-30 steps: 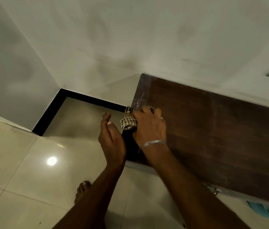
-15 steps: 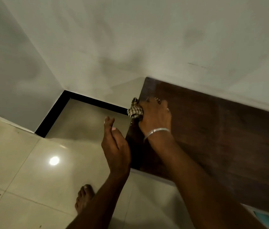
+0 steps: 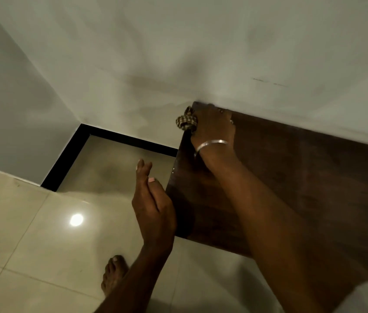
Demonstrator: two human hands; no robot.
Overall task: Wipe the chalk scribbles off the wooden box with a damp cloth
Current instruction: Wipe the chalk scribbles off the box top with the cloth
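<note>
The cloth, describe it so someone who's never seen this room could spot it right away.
Find the dark wooden box against the pale wall and follow its top to the far left corner. There the right hand, with a metal bangle on the wrist, grips the cloth. It is a small bunched wad with a brown-and-cream check, the only patterned thing around.
</note>
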